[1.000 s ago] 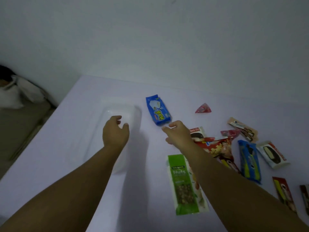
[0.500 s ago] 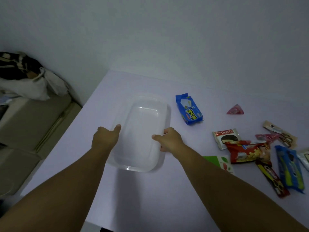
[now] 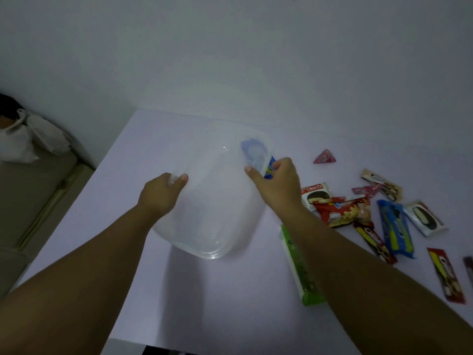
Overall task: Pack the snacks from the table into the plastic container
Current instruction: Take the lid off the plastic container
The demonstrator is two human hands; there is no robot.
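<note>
Step in hand: getting the plastic container point(image 3: 210, 201) ready, judging by the grip; no snack lies inside it yet.
Container: clear and rectangular, held between both hands over the desk point(image 3: 230, 290); it looks tilted, its far end raised, though whether the near corner touches the desk I cannot tell.
Left hand point(image 3: 160, 194): grips the container's left rim, thumb on the near face, the other fingers curled behind the wall.
Right hand point(image 3: 277, 184): grips the right rim the same way, thumb pressed on the plastic, fingers wrapped round the edge.
Blue packet point(image 3: 268, 170): lies on the desk just behind the container's far right corner, seen partly through the clear wall and partly hidden by the right hand.
Other snacks: all on the desk to the right, apart from the container. A Choco Pie pack point(image 3: 316, 194), a red bag point(image 3: 344, 211), a blue bar point(image 3: 395, 229), a white bar point(image 3: 425, 217), a pink triangle point(image 3: 325, 158) and a green nuts pack point(image 3: 299, 265) under the right forearm.
Progress: early; every snack is outside the container.
Next move calls for: setting the container flat, opening up, near the pile, then freeing the right hand to pick up the nearest packets.
Care: the thin wall may flex under a hard squeeze.
</note>
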